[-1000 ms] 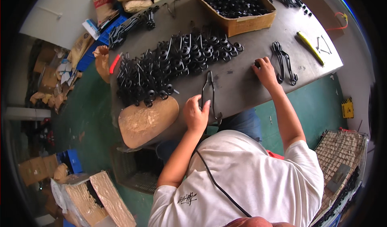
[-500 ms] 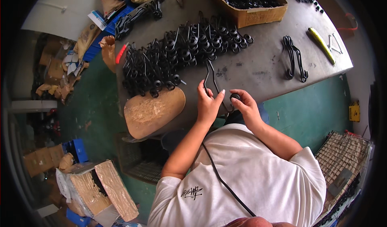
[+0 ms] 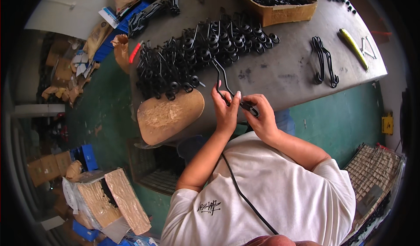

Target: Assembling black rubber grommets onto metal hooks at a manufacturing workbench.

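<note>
A slender, black, bent-wire piece [image 3: 224,76] sits near the close edge of the grey metal tabletop [image 3: 280,77], pinched by the person's left hand [image 3: 226,115]. Just beside, the right hand [image 3: 262,117] grips a small black piece [image 3: 250,109] at the wire's near end. The step appears to be fitting these together; the next move seems to call for a steady left hold while the right aligns or presses. Fingers hide the join. Whether the wire touches the heap of black, round-ended wire pieces [image 3: 192,55] is unclear; the brown cardboard box [image 3: 288,15] is cut off.
</note>
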Tool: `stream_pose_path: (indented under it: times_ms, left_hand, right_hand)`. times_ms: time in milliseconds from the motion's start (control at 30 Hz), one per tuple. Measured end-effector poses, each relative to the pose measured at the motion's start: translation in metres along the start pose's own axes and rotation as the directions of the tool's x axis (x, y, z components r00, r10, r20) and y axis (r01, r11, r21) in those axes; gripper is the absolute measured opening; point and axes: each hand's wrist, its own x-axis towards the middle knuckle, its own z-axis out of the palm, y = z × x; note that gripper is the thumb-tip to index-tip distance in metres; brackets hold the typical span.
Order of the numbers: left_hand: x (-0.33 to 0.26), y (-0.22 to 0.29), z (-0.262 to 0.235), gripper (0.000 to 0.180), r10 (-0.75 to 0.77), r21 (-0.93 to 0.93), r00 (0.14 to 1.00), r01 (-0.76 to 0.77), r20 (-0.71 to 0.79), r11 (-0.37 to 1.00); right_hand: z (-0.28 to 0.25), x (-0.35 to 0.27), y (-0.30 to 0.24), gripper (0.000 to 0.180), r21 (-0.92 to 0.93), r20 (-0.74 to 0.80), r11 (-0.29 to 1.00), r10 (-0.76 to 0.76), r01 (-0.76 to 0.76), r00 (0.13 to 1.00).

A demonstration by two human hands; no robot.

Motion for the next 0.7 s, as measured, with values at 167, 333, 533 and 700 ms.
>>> stream_pose_path:
  times_ms: [167,333,533,700]
  left_hand:
    - [0.0012,0.0030,-0.0001,0.067,-0.017,-0.041,1.000,0.017,0.005,0.999]
    - [0.0005,-0.0010,-0.0014,0.066,-0.066,-0.112,0.997,0.068,0.026,0.991]
    - [-0.0020,-0.0017,-0.0027,0.065,-0.094,-0.141,0.995,0.095,0.009,0.985]
    - [-0.0024,0.0033,-0.0011,0.066,-0.103,-0.157,0.994,0.107,0.031,0.982]
  right_hand:
    - [0.0010,-0.0005,0.0022,0.035,-0.025,0.023,1.000,0.014,-0.013,1.000]
    - [0.0006,0.0010,0.0004,0.032,0.024,0.016,0.998,0.058,-0.058,0.998]
    - [0.0032,0.0005,0.0062,0.032,0.137,0.043,0.980,0.142,-0.146,0.989]
    - [0.0044,0.0006,0.0073,0.030,0.098,0.005,0.989,0.111,-0.111,0.994]
